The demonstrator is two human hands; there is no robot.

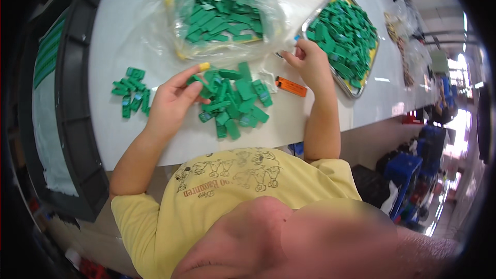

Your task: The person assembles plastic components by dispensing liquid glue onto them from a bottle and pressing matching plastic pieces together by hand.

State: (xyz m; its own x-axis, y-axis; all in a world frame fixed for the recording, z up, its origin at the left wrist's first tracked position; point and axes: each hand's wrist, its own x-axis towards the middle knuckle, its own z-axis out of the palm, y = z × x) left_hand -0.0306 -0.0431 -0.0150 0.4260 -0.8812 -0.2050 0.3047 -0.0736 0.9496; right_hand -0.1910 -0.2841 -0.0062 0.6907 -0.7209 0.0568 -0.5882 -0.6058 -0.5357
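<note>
Head view, landmark = the loose pile of green parts point(243, 90) on the tabletop point(116, 137). My left hand point(173, 98) is at its left edge, thumb and fingers clamped on one green part point(205, 91); index wears a yellow fingertip cover point(205, 65). My right hand point(313, 63) is beyond the pile's right side, above the orange tool point(291, 87); thumb and index close to each other, can't tell if anything's between them.

Risks, my read: clamped part could slip into the pile if the pinch is only on its edge, and look-alikes would hide it. Left wrist drifting outward could knock the smaller green cluster point(138, 84), left of the pile, and mix the two.

Orientation: clamped part looks tilted, long axis slanting, near end aimed at the pile. Fingers cover part of it; can't tell front from back.
</note>
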